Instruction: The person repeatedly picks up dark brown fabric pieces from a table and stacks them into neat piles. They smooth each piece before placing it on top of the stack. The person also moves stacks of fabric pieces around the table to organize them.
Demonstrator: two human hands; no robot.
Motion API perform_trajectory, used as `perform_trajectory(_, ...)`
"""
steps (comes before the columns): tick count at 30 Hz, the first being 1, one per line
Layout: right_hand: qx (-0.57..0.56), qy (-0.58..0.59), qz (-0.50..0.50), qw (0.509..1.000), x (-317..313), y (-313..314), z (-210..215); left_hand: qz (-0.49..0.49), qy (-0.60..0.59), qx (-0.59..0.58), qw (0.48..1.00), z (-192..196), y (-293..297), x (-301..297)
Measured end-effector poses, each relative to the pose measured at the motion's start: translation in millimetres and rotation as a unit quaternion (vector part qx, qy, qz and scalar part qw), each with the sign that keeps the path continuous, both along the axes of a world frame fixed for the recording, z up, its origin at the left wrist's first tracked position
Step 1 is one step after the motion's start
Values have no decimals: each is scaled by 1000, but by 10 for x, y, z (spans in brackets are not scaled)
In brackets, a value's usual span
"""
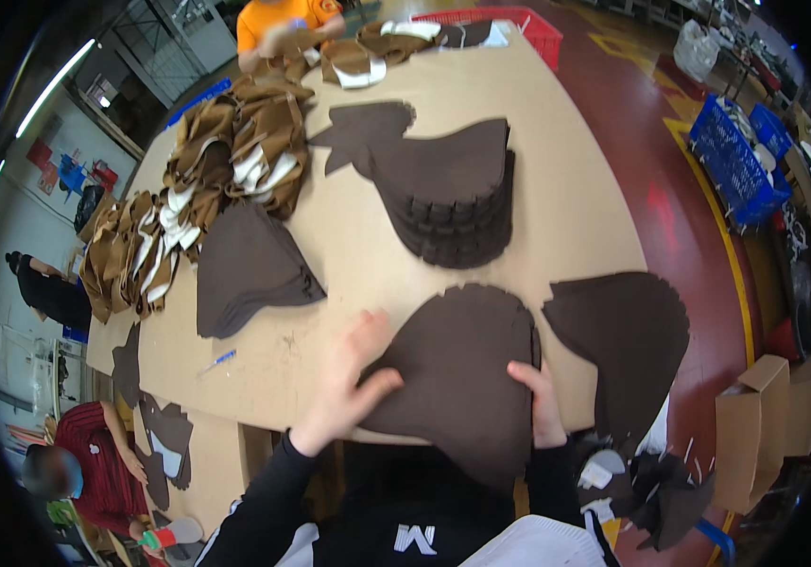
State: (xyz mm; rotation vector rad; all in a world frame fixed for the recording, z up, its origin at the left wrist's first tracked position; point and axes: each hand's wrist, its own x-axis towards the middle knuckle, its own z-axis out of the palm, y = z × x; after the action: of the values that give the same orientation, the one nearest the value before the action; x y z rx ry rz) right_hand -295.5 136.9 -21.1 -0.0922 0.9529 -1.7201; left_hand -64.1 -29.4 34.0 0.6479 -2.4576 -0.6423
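Note:
In front of me a small stack of dark brown cut fabric pieces (457,369) lies at the table's near edge, its lower end hanging over. My right hand (540,402) grips the stack's right edge, thumb on top and fingers underneath. At the left edge my left hand (353,378) is spread, its thumb touching the top piece and its slightly blurred fingers stretched over the table. Right of the stack, more dark brown pieces (623,331) overhang the edge. A tall pile of such pieces (448,180) stands beyond, and another low pile (252,269) sits to the left.
Brown and white sewn pieces (240,151) are heaped at the left. A blue pen (218,363) lies on the tan table (576,170). One person (283,24) works at the far end, another (94,463) at lower left. Blue crates (741,156) and a cardboard box (753,430) are on the right.

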Motion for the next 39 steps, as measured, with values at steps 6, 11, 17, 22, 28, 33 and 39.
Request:
perform_trajectory(6,25,318,-169,933,91,-99,-3,15,-71,282,957,-165,55,376)
perform_trajectory(11,-17,600,-201,774,-16,36,129,57,-7,344,937,-249,134,434)
perform_trajectory(17,-187,802,318,469,310,22,638,69,8,328,942,-355,55,439)
perform_trajectory(22,-105,894,230,369,43,-237,340,114,37,302,946,-414,121,396)
perform_trajectory(28,145,929,146,308,-774,-546,283,142,57,282,947,-466,186,382)
perform_trajectory(33,76,927,105,353,-378,-505,412,180,86,273,941,-488,339,330)
perform_trajectory(39,-123,820,333,448,302,-234,486,186,86,261,943,-554,346,389)
